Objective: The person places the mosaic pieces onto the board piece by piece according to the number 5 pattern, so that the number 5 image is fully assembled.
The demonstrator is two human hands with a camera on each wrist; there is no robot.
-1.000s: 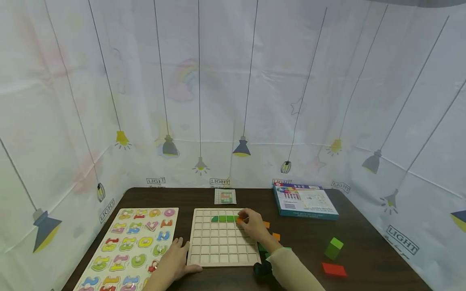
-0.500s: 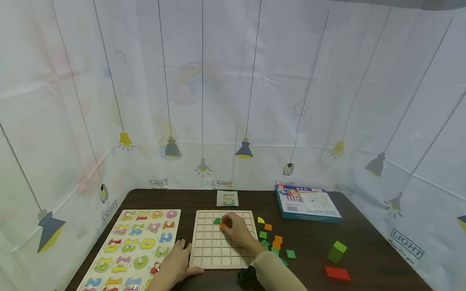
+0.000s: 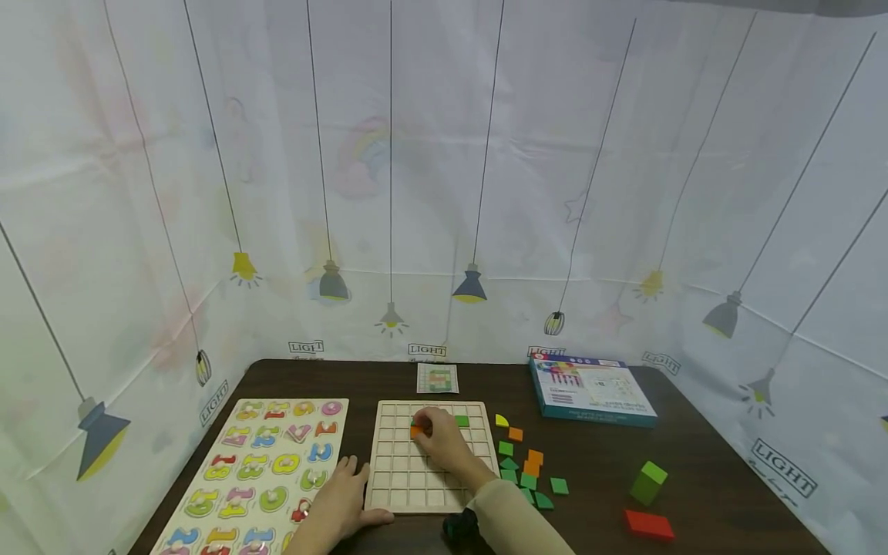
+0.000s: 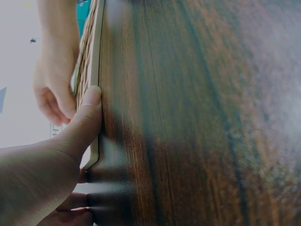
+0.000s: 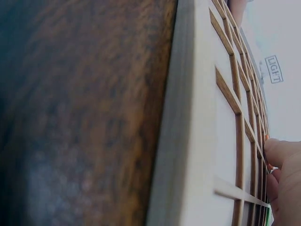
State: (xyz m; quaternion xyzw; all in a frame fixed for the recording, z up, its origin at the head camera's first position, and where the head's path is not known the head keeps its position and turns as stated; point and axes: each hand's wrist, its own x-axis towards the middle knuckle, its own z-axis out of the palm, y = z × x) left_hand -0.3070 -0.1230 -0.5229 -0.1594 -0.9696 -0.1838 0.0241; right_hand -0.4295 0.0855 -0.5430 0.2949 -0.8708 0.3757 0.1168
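Observation:
A wooden grid board (image 3: 405,486) with raised ridges lies flat on the dark table. My right hand (image 3: 444,445) is over its upper part, thumb and fingertips pinching a small orange square tile (image 3: 415,432) close over the cells. A bit of green shows just behind that tile, and a green tile (image 3: 462,421) lies in the same row to the right; the fingers hide the cells between. At the board's lower left corner, my left hand (image 3: 342,497) rests with fingers spread along its side. The left wrist view has the thumb (image 4: 91,96) against the board's edge.
Loose green (image 3: 559,486), orange (image 3: 536,458) and yellow tiles lie right of the board. A number puzzle board (image 3: 208,505) is on the left. Behind are a small pattern card (image 3: 438,378) and a flat box (image 3: 597,397). A green block (image 3: 648,484) and red block (image 3: 649,525) sit at right.
My right hand has moved left across the board with the orange tile, uncovering the loose tiles on the right. My left hand stays at the board's corner. The head view has shifted slightly.

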